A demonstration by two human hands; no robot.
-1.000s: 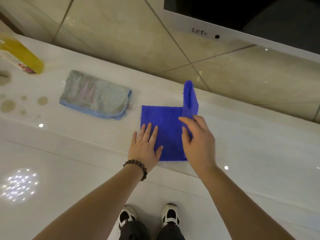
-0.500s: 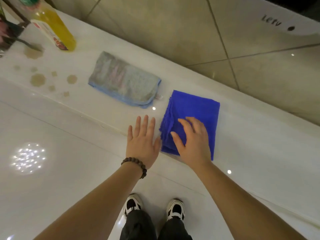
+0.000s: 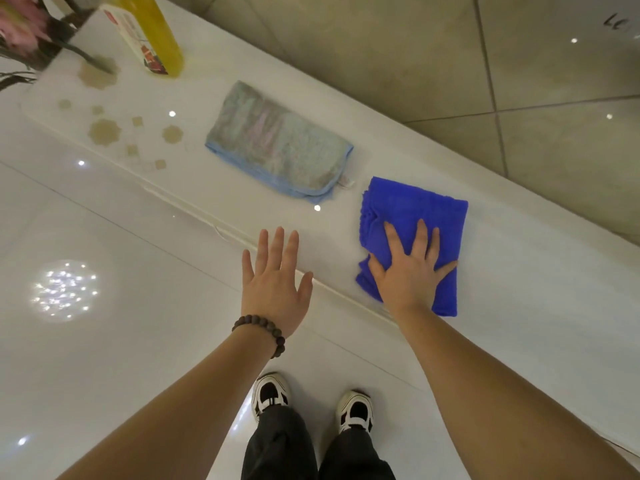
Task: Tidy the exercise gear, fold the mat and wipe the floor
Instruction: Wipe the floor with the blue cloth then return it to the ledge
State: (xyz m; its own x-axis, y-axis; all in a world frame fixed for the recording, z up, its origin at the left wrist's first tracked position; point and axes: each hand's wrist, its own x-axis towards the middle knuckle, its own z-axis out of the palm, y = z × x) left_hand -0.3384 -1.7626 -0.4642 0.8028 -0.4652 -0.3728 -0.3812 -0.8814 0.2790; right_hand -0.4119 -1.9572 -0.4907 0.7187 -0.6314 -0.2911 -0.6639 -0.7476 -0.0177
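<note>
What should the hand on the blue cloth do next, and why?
Probably curl its fingers and pick the cloth up. The right hand lies flat and open on the folded bright blue terry cloth, which sits on the glossy white ledge. The left hand is open and empty beside it.

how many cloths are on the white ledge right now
2. A blue cloth lies folded under the flat right hand. A pale grey cloth with light blue trim lies folded further along, towards the yellow bottle. None appears hidden.
</note>
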